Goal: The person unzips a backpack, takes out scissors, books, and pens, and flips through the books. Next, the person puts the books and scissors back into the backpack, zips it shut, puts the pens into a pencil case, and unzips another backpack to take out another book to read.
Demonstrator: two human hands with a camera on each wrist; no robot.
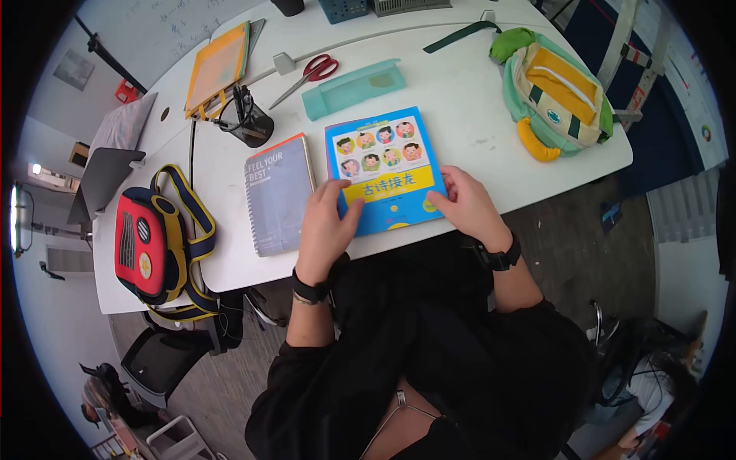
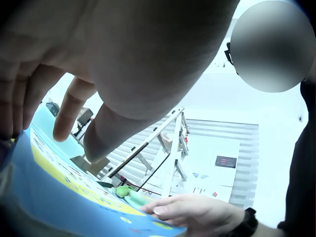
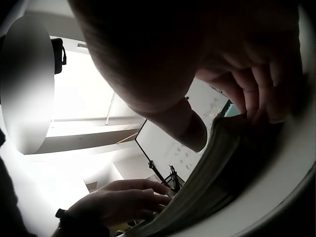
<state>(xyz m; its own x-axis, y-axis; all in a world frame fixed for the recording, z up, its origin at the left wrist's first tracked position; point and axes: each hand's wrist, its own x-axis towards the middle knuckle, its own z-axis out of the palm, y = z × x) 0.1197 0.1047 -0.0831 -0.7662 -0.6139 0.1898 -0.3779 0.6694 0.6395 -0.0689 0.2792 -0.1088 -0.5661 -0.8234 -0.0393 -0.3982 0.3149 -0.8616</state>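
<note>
A blue picture book (image 1: 420, 157) with a yellow title band and cartoon children's faces lies near the table's front edge. A purple strip shows along its left side. My right hand (image 1: 471, 207) grips the book's right edge, thumb over the cover and fingers at the side; the right wrist view shows the page edges (image 3: 195, 185) beside this thumb. At the left edge is my left hand (image 1: 326, 230), its fingers loosely bent and its thumb over the cover. A grey spiral notebook (image 1: 277, 195) lies just left of that hand.
Behind the book lie a teal pencil case (image 1: 353, 90) and red-handled scissors (image 1: 320, 67). A black mesh pen cup (image 1: 253, 129) stands beyond the notebook. A red backpack (image 1: 149, 245) sits at the left, a green and yellow backpack (image 1: 556, 96) at the right. Yellow folders (image 1: 218, 69) lie back left.
</note>
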